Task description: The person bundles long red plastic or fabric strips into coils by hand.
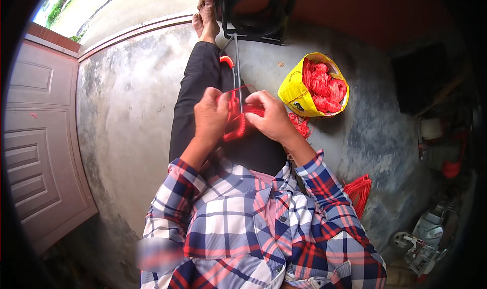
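Observation:
My left hand [211, 115] is closed, its thumb and fingers pinching red cord [234, 132] above my lap. Opposite it, my right hand [273, 117] is curled closed around more of the red strands, with a thin loop running between the two hands. The cord is partly blurred, and the fingers hide some of it. Between the hands a slim grey metal frame [237, 60], bent to a point at its far end, lies along my leg. It has an orange-red curved part [227, 61]. What the frame belongs to I cannot tell.
Right of my knees stands a yellow bag [294, 90] full of red cord hanks [320, 83]. Loose red cord [300, 125] lies beside it, and another red bundle [359, 193] is near my right elbow. A black-framed object [258, 15] stands ahead; a panelled door [43, 137] is at left.

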The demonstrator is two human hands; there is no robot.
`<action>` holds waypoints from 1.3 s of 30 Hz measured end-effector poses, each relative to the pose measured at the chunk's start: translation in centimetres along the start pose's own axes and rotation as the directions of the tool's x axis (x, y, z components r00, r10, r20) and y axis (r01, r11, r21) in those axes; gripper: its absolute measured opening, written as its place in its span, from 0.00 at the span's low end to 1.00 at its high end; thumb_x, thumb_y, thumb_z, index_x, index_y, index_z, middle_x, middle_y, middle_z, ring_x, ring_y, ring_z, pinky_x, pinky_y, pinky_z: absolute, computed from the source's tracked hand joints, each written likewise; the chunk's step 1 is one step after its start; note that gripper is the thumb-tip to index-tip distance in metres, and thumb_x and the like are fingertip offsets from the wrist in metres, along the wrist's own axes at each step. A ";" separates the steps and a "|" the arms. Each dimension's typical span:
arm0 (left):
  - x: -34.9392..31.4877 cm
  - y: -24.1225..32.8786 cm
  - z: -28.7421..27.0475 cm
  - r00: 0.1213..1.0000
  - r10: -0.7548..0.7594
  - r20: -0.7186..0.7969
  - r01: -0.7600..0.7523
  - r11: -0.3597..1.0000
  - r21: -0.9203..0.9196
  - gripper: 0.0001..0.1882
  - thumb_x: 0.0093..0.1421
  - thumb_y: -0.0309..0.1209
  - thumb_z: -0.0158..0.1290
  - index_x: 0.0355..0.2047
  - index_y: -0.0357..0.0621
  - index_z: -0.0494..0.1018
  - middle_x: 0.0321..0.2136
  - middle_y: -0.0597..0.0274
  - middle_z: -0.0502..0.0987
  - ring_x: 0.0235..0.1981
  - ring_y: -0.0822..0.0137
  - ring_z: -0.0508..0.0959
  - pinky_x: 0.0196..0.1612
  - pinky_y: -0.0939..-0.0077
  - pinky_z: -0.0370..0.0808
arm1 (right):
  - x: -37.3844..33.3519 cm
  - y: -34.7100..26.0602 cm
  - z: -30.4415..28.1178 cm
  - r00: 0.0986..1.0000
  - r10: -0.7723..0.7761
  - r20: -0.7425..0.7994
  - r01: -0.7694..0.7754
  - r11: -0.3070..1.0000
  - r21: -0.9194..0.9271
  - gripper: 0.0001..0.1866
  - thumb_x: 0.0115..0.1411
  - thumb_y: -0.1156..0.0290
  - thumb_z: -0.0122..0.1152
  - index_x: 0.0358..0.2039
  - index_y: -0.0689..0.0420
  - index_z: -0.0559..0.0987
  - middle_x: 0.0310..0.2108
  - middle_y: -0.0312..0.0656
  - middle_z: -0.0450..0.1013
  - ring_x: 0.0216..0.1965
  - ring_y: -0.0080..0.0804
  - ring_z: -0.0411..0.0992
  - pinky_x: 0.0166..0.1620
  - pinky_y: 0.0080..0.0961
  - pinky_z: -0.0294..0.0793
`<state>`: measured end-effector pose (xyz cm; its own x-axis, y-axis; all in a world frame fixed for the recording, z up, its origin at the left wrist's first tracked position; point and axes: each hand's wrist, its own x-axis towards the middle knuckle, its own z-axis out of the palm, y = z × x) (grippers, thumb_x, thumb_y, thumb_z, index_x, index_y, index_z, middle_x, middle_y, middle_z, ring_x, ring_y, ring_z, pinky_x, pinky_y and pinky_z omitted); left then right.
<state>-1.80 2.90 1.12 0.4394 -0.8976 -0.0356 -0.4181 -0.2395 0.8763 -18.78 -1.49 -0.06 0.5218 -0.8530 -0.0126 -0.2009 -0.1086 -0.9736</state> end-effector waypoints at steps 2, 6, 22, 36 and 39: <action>0.2 -0.6 -0.6 0.999 -0.003 -0.037 -0.009 0.947 -0.322 0.08 0.62 0.30 0.52 0.29 0.38 0.71 0.19 0.59 0.75 0.19 0.70 0.76 0.24 0.74 0.73 | -0.7 -3.2 -1.1 0.991 -0.132 -0.023 0.128 0.983 -0.129 0.24 0.50 0.68 0.69 0.46 0.63 0.72 0.42 0.48 0.73 0.44 0.43 0.74 0.47 0.33 0.74; -1.1 5.2 -1.1 0.911 -0.117 0.396 0.395 0.522 -0.756 0.09 0.64 0.34 0.52 0.29 0.45 0.68 0.16 0.72 0.67 0.13 0.82 0.61 0.15 0.85 0.57 | -1.8 -5.0 -2.0 0.914 -0.405 -0.003 0.387 0.875 -0.292 0.22 0.54 0.66 0.67 0.47 0.60 0.72 0.46 0.47 0.72 0.49 0.42 0.71 0.55 0.35 0.68; 0.2 -3.4 3.0 0.694 -0.393 0.603 0.716 0.459 -0.525 0.03 0.54 0.30 0.49 0.29 0.48 0.68 0.16 0.67 0.68 0.15 0.71 0.68 0.18 0.79 0.62 | -17.4 -13.1 -18.8 0.917 -0.216 -0.336 0.367 0.789 0.492 0.23 0.70 0.65 0.43 0.60 0.64 0.63 0.16 0.28 0.55 0.15 0.15 0.53 0.21 0.16 0.52; -5.9 6.4 -0.7 0.750 0.172 0.639 0.387 0.669 -0.635 0.23 0.59 0.24 0.52 0.56 0.42 0.67 0.51 0.63 0.70 0.51 0.65 0.71 0.58 0.69 0.64 | -7.9 -2.5 -0.1 0.955 0.139 0.262 -0.291 0.265 0.920 0.33 0.61 0.51 0.59 0.60 0.58 0.64 0.52 0.41 0.72 0.54 0.33 0.70 0.55 0.32 0.71; -3.6 6.4 -2.4 0.876 -0.026 0.482 0.465 0.308 -0.830 0.23 0.58 0.20 0.52 0.55 0.42 0.69 0.46 0.65 0.71 0.45 0.70 0.73 0.50 0.75 0.70 | -5.4 1.2 -3.1 0.871 0.344 0.350 -0.475 0.416 0.775 0.27 0.60 0.52 0.61 0.53 0.56 0.73 0.38 0.38 0.74 0.34 0.26 0.74 0.40 0.22 0.75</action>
<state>-4.12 5.49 7.97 0.0126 -0.9584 -0.2850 0.7353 -0.1843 0.6522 -24.43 1.45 -0.48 0.6757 -0.6020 -0.4254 0.3108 0.7559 -0.5762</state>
